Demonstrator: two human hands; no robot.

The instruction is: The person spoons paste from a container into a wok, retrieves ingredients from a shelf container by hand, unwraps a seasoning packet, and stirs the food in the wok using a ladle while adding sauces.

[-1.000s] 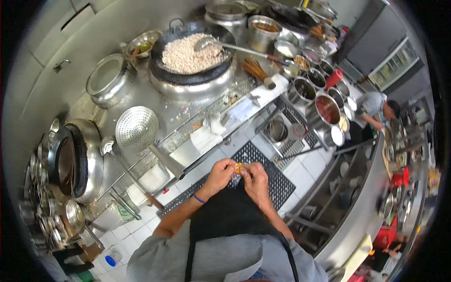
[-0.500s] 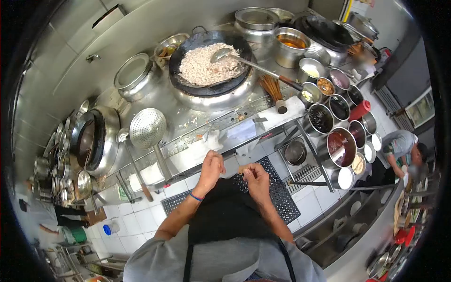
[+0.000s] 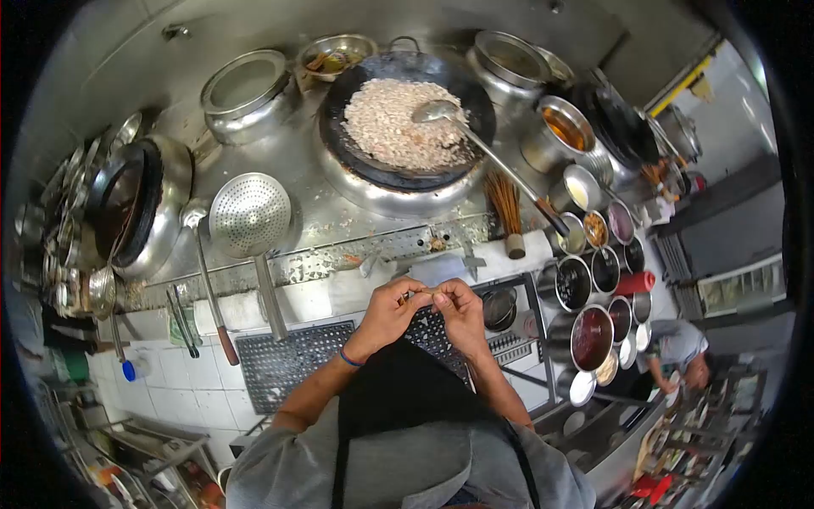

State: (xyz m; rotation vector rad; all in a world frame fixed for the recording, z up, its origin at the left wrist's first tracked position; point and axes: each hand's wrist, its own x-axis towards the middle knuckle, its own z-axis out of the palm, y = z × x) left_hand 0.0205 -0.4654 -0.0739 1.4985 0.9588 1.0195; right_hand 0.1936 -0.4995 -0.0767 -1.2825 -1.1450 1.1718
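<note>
Close together in front of my apron, both hands pinch a small brownish thing (image 3: 431,291), too small to name. My left hand (image 3: 392,314) has its fingers closed at one side of it; a blue band circles that wrist. My right hand (image 3: 460,316) grips the other side with bent fingers. Beyond them is the steel counter edge with white cloths (image 3: 331,293). Farther back, a black wok (image 3: 475,85) holds pale chopped food (image 3: 398,123), and a long-handled ladle (image 3: 437,111) rests in it.
A perforated skimmer (image 3: 250,212) and a ladle lie left of centre. A bamboo brush (image 3: 505,208) stands right of the wok. Pots of sauces (image 3: 592,338) line the right side. Another person (image 3: 674,348) is at the far right. Another wok (image 3: 127,204) is at the left.
My hands have come together, the left now touching the small thing that was at the right hand. The view has turned, shifting the skimmer left and the wok slightly right.
</note>
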